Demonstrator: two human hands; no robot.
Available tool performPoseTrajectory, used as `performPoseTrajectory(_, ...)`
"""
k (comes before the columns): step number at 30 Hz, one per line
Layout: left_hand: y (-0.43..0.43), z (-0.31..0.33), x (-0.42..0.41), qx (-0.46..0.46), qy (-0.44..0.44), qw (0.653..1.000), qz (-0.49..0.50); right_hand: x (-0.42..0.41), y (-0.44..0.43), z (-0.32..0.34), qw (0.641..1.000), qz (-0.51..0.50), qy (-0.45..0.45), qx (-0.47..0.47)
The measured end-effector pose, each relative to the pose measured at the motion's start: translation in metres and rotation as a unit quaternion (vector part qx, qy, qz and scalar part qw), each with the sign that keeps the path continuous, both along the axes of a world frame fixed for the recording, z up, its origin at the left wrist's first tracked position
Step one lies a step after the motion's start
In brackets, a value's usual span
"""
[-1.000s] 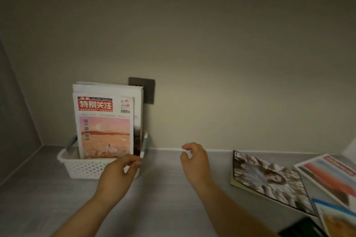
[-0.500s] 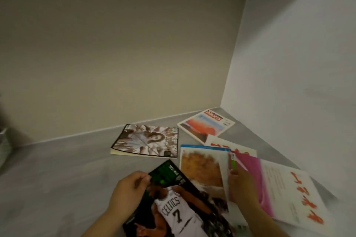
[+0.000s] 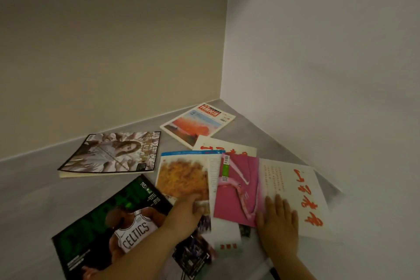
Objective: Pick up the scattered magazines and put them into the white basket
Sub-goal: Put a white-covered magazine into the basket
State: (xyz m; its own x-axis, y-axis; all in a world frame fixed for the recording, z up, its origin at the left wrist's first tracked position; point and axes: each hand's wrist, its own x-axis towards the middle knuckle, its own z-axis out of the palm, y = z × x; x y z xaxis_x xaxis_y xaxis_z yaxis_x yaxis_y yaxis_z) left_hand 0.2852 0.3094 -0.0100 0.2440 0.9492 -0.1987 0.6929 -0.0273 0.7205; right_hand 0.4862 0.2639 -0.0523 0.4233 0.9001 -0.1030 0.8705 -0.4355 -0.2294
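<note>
While the right hand (image 3: 278, 223) is lying flat, fingers spread, on the white magazine (image 3: 293, 191), the left hand (image 3: 184, 216) is pinching the orange magazine (image 3: 181, 177).

Green-black Celtics magazine (image 3: 100, 223); pink-white magazine (image 3: 238, 191).

Basketball magazine (image 3: 109, 223) partly under forearm

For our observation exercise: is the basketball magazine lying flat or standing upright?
Lying flat. The basketball magazine rests cover-up on the grey surface, with the left hand reaching across it.
</note>
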Motion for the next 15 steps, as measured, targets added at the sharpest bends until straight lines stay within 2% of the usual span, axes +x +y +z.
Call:
performPoseTrajectory(4, 0.017, 0.003, 0.039, -0.045, -0.065, 0.997, -0.018, 0.005, 0.002, -0.007, 1.000, 0.001, 0.001, 0.006)
performPoseTrajectory(8, 0.035, 0.010, 0.057, -0.070, -0.041, 0.996, 0.023, 0.007, 0.002, -0.010, 1.000, 0.005, 0.013, 0.020)
performPoseTrajectory(12, 0.042, 0.016, 0.065, -0.168, -0.107, 0.979, 0.034, 0.008, 0.003, -0.011, 0.999, 0.012, 0.018, 0.025)
performPoseTrajectory(15, 0.039, 0.011, 0.076, -0.149, -0.082, 0.985, 0.010, 0.008, 0.003, -0.011, 0.999, 0.015, 0.021, 0.022)
